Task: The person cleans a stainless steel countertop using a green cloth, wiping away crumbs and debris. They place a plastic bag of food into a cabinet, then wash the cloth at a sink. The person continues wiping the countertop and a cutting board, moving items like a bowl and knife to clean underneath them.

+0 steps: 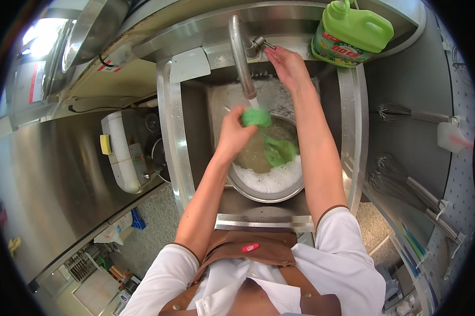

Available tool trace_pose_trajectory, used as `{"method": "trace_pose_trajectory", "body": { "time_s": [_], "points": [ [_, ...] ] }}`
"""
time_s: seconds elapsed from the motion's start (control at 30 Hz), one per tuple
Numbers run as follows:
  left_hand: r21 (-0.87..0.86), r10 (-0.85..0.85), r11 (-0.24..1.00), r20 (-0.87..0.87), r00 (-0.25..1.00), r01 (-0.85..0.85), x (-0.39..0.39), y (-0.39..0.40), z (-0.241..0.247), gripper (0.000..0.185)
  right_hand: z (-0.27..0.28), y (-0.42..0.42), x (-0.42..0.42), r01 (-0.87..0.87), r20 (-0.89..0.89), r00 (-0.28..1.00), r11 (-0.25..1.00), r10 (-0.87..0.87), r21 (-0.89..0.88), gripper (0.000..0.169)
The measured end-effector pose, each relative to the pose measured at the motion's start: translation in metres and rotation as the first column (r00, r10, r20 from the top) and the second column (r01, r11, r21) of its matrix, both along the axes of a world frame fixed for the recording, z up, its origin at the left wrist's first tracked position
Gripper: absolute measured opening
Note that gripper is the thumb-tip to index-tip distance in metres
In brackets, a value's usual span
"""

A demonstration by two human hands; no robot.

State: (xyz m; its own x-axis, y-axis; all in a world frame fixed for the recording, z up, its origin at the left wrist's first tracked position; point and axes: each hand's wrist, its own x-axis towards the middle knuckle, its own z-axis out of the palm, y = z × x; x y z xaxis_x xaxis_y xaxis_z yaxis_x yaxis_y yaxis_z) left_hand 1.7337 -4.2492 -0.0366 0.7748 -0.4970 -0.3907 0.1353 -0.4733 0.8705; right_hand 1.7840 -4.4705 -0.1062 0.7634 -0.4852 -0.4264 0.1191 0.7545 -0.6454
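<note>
My left hand [237,130] grips a bunched green scouring pad [257,117], blurred, right under the steel faucet spout [243,59]. Water [254,103] runs from the spout onto it. My right hand [288,67] reaches to the faucet lever [268,44], its extended fingers touching the lever's end. Below my hands, a round steel bowl [270,196] stands in the sink [200,130], holding cloudy water with white foam [271,177] along the near side. A green cloth or piece of plastic [280,152] floats in that water. My right forearm covers part of the bowl's right rim.
A green detergent jug [350,33] stands on the back right sink ledge, a white flat scraper [190,65] on the back left corner. A white machine [121,152] with a yellow sponge [105,144] is at left. Several whisks [423,114] hang at right.
</note>
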Motion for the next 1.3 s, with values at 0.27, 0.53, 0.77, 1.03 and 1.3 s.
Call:
{"method": "trace_pose_trajectory", "body": {
  "time_s": [0.27, 0.53, 0.77, 1.03, 1.3],
  "points": [
    [-0.169, 0.108, 0.973, -0.258, 0.960, -0.155, -0.021, 0.018, 0.040, 0.032, 0.032, -0.005, 0.036, -0.226, -0.039, 0.974, 0.936, 0.223, -0.269, 0.045],
    [-0.388, 0.135, 0.842, -0.521, 0.843, -0.375, -0.038, 0.038, 0.052, 0.041, 0.000, 0.100, -0.144, -0.589, -0.002, 0.804, 0.796, 0.595, 0.141, 0.051],
    [-0.318, -0.014, 0.948, -0.091, 0.996, -0.015, -0.085, 0.053, 0.023, 0.051, 0.026, 0.152, -0.215, -0.483, 0.287, 0.875, 0.688, 0.389, 0.541, 0.064],
    [0.208, -0.476, 0.873, 0.561, 0.677, 0.442, -0.103, 0.115, 0.058, 0.046, 0.061, 0.156, -0.240, -0.540, -0.065, 0.795, 0.753, 0.603, 0.377, 0.028],
    [0.330, -0.540, 0.673, 0.830, 0.136, 0.662, -0.086, 0.126, 0.070, 0.038, 0.143, 0.189, -0.238, -0.894, -0.186, 0.397, 0.425, 0.899, 0.143, 0.005]
  ]
}}
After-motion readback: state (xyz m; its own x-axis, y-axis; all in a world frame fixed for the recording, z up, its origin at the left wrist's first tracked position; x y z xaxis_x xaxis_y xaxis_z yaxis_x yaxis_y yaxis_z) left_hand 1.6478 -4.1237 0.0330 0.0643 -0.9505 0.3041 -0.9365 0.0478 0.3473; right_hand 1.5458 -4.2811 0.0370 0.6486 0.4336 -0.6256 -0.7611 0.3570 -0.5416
